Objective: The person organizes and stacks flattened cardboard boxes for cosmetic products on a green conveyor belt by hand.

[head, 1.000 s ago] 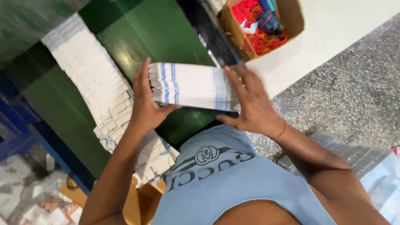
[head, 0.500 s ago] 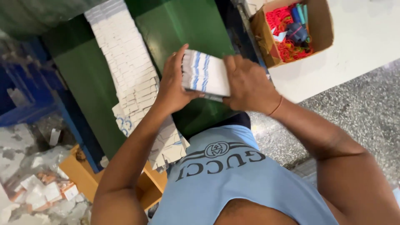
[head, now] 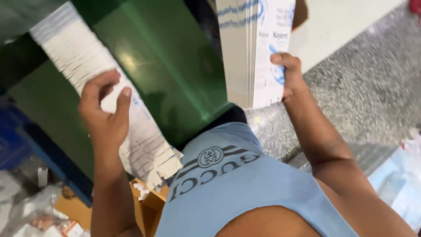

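Since the earlier frames your two hands have come apart: the stack of flat cartons (head: 256, 48), which both palms were squeezing between them, is now riding in your right hand (head: 289, 77) alone, standing on end and lifted close to the camera, while your left hand (head: 105, 116) has swung away to the side. You are clamping the one stack with your right fingers wrapped round its outer printed face, near its lower corner; how many cartons are in it is too fine to count. Your left hand is holding nothing, its fingers loosely curled with the thumb up, hovering just over the one long row of white die-cut cartons (head: 87, 66) that is lying on the green sloping surface (head: 175, 70). That row is running from beyond your left fingertips down past the wrist to a brown cardboard box (head: 149, 206) below it. The open box of red and blue items seen earlier beyond your right fingers is now hidden or out of view behind the raised stack.
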